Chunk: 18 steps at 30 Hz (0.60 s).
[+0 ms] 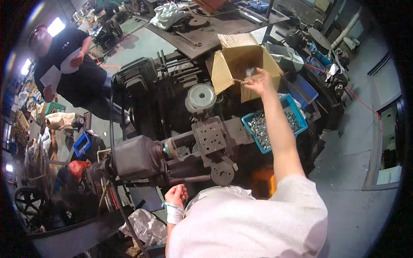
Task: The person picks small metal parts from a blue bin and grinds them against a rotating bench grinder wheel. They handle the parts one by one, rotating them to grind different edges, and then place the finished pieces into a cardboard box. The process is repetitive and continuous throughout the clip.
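My right hand [259, 83] reaches far forward over the near flap of an open cardboard box [223, 71]. Its fingers are apart. Just beyond the fingertips, inside the box, shows a small, blurred, shiny piece [250, 72]; whether it touches the hand I cannot tell. Beneath my right forearm stands a turquoise bin [263, 150] of small metal parts [260, 130]. My left hand [176, 195], a white wrap at its wrist, is held close to my body with curled fingers. What they hold, if anything, is hidden. In front of it is a machine with a drilled metal block [211, 137].
A round metal disc [201, 96] and a dark motor housing [137, 158] belong to the machine. Right of the box lies a blue tray [304, 90]. Behind is a dark steel table [189, 41]. A person [71, 64] stands at the left holding pale sheets.
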Motion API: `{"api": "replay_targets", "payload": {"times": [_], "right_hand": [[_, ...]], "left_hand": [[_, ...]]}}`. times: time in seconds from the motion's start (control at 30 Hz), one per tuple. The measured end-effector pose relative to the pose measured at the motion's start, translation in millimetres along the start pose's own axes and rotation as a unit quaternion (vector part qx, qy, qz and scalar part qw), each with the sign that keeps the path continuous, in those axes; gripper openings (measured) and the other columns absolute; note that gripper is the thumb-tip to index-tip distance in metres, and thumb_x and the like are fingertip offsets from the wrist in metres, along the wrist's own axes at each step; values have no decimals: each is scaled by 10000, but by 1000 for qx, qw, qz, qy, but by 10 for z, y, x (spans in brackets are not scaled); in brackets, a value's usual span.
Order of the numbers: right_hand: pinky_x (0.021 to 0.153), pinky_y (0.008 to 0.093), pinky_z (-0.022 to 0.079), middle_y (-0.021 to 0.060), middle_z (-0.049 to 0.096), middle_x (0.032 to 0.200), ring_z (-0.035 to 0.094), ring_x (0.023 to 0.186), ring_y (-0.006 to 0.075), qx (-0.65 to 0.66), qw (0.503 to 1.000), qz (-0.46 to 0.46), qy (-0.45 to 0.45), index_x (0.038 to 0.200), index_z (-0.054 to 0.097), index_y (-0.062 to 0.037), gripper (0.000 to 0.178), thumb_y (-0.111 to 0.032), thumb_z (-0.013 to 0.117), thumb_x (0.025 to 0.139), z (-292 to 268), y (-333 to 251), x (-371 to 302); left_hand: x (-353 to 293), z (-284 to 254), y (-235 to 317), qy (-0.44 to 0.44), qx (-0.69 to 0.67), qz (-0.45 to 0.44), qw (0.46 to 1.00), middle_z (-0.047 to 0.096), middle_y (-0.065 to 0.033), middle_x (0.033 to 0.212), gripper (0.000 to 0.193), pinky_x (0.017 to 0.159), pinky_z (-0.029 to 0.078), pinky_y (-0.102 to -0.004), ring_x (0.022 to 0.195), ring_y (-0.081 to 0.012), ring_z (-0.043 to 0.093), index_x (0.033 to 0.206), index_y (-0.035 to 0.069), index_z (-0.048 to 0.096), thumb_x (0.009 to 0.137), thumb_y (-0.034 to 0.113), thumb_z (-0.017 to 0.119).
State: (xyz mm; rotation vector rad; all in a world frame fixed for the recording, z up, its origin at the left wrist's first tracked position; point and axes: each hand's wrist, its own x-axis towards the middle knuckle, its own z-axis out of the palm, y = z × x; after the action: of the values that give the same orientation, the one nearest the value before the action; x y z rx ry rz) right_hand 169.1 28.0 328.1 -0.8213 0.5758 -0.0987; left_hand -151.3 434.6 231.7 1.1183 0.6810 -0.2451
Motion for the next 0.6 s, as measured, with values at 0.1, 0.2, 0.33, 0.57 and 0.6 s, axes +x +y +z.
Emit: {"api": "replay_targets", "payload": {"times": [0.1, 0.2, 0.33, 0.57, 0.6], "right_hand": [[835, 544, 344, 214, 382, 1180, 452, 987, 360, -214, 972, -81, 55, 1182, 302, -35, 565, -181, 583, 715, -300, 86, 204], [665, 462, 438, 148, 486, 986, 524, 836, 304, -140, 989, -34, 47, 1174, 352, -40, 518, -108, 565, 707, -865, 436, 105], [289, 302, 241, 26, 324, 508, 323, 336, 149, -244, 958, -41, 147, 624, 373, -107, 123, -25, 453, 670, -1803, 822, 271], [887, 522, 349, 130, 286, 1315, 325, 1176, 338, -816, 545, 28, 192, 1260, 361, -243, 646, -354, 628, 684, -1989, 671, -300], [892, 585, 297, 107, 195, 1363, 203, 1237, 348, -839, 507, 38, 195, 1284, 314, -266, 691, -367, 634, 680, -2184, 751, -142]], "left_hand": [[13, 22, 14, 9, 5, -7, 1000, 585, -45, 697, 185, 496, 463, -241, 549, -111, 530, 846, 7, 586, 821, 188, 563], [-59, 32, -41, 22, 3, -14, 1000, 584, -49, 695, 188, 495, 461, -242, 552, -112, 529, 845, 2, 584, 819, 187, 565], [-59, -59, -151, 20, 20, -6, 1000, 576, -72, 685, 186, 475, 452, -247, 524, -117, 514, 840, -22, 576, 819, 162, 558], [3, 16, -132, 35, 100, -43, 993, 594, -85, 705, 191, 462, 461, -254, 498, -114, 524, 850, -21, 587, 831, 163, 543], [35, -4, -207, 43, 93, -60, 993, 596, -81, 711, 191, 473, 470, -258, 508, -116, 531, 852, -13, 592, 831, 171, 544]]}}
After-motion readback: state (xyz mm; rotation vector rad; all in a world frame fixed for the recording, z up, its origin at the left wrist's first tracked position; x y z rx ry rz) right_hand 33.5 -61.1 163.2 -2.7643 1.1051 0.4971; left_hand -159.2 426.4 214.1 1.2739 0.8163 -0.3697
